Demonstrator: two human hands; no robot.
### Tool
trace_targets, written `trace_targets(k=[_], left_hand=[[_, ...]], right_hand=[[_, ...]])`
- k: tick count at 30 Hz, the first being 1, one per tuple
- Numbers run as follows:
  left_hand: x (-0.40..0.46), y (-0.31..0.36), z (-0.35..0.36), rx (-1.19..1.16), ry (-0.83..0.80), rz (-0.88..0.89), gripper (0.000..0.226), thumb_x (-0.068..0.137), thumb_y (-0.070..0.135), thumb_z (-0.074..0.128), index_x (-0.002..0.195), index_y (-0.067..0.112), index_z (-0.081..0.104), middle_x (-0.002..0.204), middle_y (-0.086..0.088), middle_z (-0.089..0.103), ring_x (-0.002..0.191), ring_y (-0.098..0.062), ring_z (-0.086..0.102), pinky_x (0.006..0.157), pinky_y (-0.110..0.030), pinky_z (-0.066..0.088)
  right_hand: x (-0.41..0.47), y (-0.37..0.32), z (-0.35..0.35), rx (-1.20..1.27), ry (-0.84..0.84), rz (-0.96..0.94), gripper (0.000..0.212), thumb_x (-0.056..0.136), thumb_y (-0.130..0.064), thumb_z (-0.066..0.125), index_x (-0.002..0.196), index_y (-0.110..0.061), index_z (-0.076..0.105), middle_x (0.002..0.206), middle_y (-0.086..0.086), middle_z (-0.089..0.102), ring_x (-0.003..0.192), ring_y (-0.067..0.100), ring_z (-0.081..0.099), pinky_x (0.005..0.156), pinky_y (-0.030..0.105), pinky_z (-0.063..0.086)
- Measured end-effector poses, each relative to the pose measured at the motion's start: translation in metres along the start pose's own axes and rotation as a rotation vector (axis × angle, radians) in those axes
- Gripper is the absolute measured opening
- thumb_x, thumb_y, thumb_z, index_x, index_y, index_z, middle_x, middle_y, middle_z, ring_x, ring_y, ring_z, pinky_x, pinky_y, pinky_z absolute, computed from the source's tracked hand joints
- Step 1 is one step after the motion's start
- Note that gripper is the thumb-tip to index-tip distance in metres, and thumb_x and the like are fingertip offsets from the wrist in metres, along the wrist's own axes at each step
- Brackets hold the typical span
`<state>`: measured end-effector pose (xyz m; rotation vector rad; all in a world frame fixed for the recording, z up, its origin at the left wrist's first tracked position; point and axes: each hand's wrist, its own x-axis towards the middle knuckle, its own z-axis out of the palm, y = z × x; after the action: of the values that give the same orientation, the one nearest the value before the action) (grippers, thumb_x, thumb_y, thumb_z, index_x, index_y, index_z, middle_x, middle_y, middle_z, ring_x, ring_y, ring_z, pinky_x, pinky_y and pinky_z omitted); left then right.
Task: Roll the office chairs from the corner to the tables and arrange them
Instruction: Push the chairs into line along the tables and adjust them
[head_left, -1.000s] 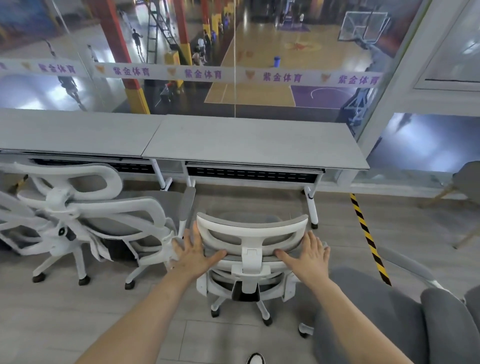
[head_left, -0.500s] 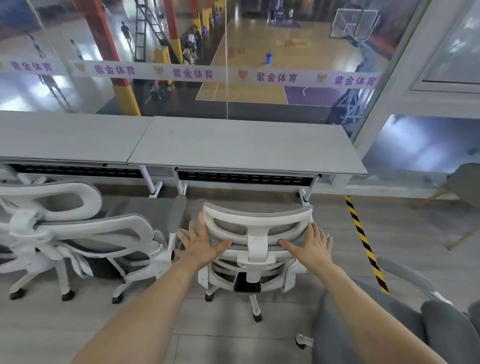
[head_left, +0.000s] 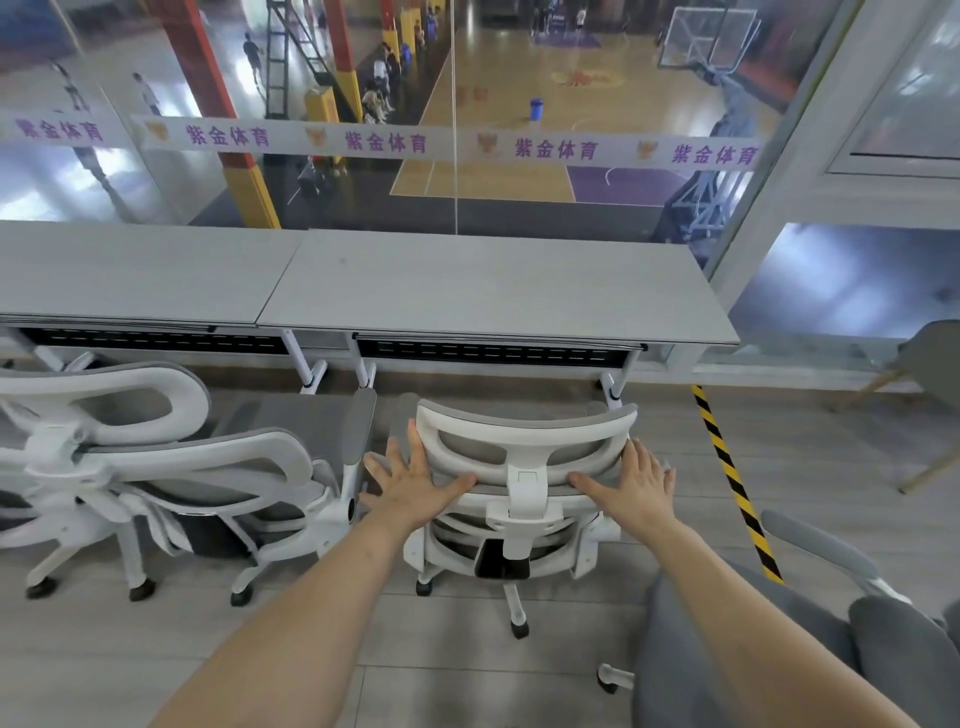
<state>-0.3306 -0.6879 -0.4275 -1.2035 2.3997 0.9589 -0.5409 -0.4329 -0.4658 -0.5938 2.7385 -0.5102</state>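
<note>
I see two long grey tables (head_left: 483, 291) end to end, three white-framed grey mesh office chairs (head_left: 524, 467), the middle one just before the right table with my left hand (head_left: 415, 486) and right hand (head_left: 631, 488) flat, fingers straight, on its backrest, and purple 紫金体育 lettering (head_left: 384, 141) on the glass.

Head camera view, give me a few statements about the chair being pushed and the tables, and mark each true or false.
1. Both hands, left hand and right hand, press flat on the white office chair. True.
2. That chair faces away from the right table. False: its back is toward the person, so its seat faces the table.
3. Another white office chair stands to its left. True.
4. A laptop sits on the right table. False: none is visible.
5. Yellow-black striped tape runs on the floor to the right. True.
</note>
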Motion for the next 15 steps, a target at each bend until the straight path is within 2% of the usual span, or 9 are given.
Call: trace_targets(k=[8,15], left_hand=[[0.009,0.002,-0.006,-0.032,0.014,0.02,0.131,0.066,0.1,0.049,0.143,0.05,-0.044,0.169,-0.002,-0.03,0.15,-0.043,-0.033,0.119,-0.074,0.002],[0.019,0.009,-0.006,-0.028,0.013,0.018,0.131,0.068,0.099,0.049,0.143,0.049,-0.045,0.168,-0.003,-0.031,0.15,-0.042,-0.034,0.119,-0.075,0.0]], right_hand=[[0.011,-0.006,-0.002,0.004,-0.002,0.001,0.13,0.068,-0.099,0.045,0.163,-0.016,0.013,0.172,0.004,0.013,0.159,0.025,0.007,0.127,0.059,0.0],[0.021,-0.002,-0.002,0.005,0.008,0.008,0.13,0.069,-0.099,0.045,0.163,-0.016,0.014,0.171,0.004,0.015,0.159,0.025,0.009,0.127,0.059,0.0]])
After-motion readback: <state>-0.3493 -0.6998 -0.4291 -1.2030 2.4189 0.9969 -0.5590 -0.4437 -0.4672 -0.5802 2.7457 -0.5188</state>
